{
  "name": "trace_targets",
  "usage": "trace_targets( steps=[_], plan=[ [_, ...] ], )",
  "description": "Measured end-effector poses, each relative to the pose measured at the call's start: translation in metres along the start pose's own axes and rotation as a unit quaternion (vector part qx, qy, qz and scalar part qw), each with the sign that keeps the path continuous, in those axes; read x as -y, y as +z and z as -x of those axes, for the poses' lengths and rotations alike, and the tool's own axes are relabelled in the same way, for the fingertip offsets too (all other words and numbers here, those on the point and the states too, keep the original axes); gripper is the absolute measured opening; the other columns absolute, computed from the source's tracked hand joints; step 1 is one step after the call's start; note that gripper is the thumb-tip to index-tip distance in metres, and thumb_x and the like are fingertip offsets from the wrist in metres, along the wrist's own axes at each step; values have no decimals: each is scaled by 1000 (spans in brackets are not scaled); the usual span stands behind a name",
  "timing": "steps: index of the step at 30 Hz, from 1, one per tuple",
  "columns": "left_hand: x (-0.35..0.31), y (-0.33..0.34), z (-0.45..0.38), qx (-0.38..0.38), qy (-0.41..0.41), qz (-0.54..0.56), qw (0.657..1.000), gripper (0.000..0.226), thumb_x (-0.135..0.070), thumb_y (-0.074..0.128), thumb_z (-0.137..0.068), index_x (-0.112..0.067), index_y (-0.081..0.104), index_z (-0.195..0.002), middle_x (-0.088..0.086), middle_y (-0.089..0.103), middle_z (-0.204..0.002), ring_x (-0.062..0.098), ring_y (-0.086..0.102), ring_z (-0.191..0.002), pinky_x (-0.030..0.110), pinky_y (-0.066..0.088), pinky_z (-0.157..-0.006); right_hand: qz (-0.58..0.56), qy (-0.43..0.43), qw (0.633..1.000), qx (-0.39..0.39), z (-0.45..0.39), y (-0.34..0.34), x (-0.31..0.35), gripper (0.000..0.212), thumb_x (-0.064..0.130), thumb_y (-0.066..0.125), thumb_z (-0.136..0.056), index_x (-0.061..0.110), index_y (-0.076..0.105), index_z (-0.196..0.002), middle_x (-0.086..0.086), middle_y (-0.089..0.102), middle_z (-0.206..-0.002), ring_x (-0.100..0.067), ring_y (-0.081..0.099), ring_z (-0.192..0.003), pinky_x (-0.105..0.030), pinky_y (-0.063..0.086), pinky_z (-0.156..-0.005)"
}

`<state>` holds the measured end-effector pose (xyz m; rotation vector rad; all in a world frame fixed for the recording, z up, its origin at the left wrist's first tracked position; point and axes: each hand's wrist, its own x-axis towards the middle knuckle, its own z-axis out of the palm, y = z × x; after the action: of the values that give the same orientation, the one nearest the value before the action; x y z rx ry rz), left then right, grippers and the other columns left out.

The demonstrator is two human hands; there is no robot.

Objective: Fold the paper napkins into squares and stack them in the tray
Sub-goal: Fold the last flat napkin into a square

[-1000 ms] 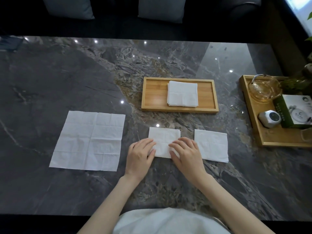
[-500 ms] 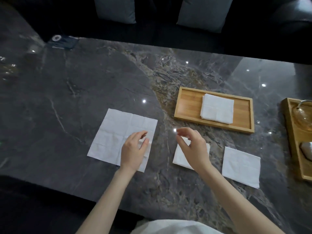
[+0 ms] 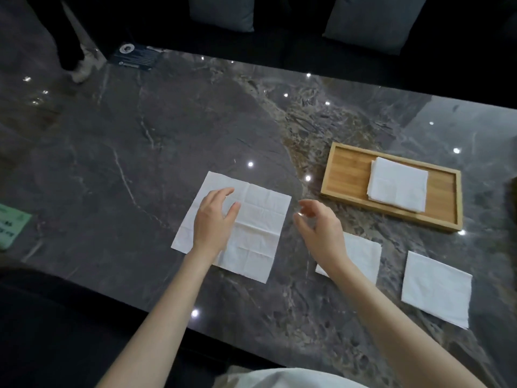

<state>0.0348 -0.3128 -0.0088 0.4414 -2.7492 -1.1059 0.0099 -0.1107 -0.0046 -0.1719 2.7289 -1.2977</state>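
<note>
A large unfolded white napkin (image 3: 257, 219) lies flat on the dark marble table. My left hand (image 3: 214, 219) hovers over its left half, fingers spread and empty. Just right of that napkin, my right hand (image 3: 319, 232) is raised with fingers curled apart, holding nothing. Its wrist partly covers a folded napkin (image 3: 363, 254). A second folded napkin (image 3: 436, 288) lies further right. The wooden tray (image 3: 347, 170) sits beyond them with a stack of folded napkins (image 3: 397, 187) in its middle.
A green paper (image 3: 11, 228) lies at the table's left edge and a dark card (image 3: 137, 57) at the far left corner. Grey cushions line the sofa behind. A person's leg and shoe (image 3: 79, 71) stand at the far left.
Both hands left the small folded napkin and moved left. My left hand now hovers over the large unfolded napkin and my right hand is beside it. The view has turned left.
</note>
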Motion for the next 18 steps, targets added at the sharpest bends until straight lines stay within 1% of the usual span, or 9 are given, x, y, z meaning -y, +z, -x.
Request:
trace_targets(
  steps=[3,7,9,10,12,14,16,18],
  plan=[
    [23,-7,-17,25,-6,-19,999,29,-16,54,-89,-8,55,-117,8,57,-121,23,49,-113,26,34,-94,27,32,999,-28,-10,20,3,26,17,59,-87,9,60,-112,-6,64,-102,-22,54,-98,-25,37,-78],
    [51,-13,-43,51,14,-62,997,26,-11,53,-88,-6,60,-112,8,58,-121,27,48,-112,28,33,-93,83,68,992,-64,-23,43,1,26,14,59,-87,7,62,-112,-10,63,-106,-27,51,-101,-34,42,-83],
    [60,-14,-57,62,32,-89,994,26,-11,54,-87,-6,61,-112,8,58,-123,26,47,-114,29,33,-95,114,62,989,-77,-28,52,0,28,13,60,-86,7,63,-113,-11,64,-107,-29,51,-102,-38,43,-86],
    [64,-14,-64,65,40,-102,992,27,-10,55,-87,-6,61,-113,9,57,-125,27,46,-115,31,34,-96,131,59,986,-81,-31,56,0,28,12,60,-86,7,63,-113,-12,64,-107,-30,52,-103,-40,44,-87],
    [68,-13,-78,80,51,-123,988,32,-10,56,-85,-7,58,-117,10,53,-131,29,43,-120,38,35,-97,170,58,981,-78,-38,61,0,30,12,60,-85,6,63,-114,-13,63,-109,-32,52,-104,-43,44,-87],
    [70,-11,-89,96,58,-134,985,36,-11,55,-86,-8,54,-122,9,51,-134,29,41,-122,41,34,-99,208,59,974,-61,-42,66,1,34,14,61,-85,4,60,-117,-14,61,-113,-33,51,-106,-44,43,-88],
    [71,-9,-96,96,71,-136,983,37,-11,56,-86,-6,53,-122,12,54,-130,30,44,-119,40,34,-98,229,58,970,-53,-43,67,1,36,17,61,-84,4,59,-118,-14,59,-114,-32,50,-106,-43,43,-88],
    [72,-8,-98,93,86,-141,982,37,-11,57,-85,-3,54,-121,14,58,-122,31,47,-113,40,37,-96,231,60,969,-58,-43,68,1,33,17,62,-84,5,60,-115,-13,59,-113,-31,50,-104,-42,43,-86]
  ],
)
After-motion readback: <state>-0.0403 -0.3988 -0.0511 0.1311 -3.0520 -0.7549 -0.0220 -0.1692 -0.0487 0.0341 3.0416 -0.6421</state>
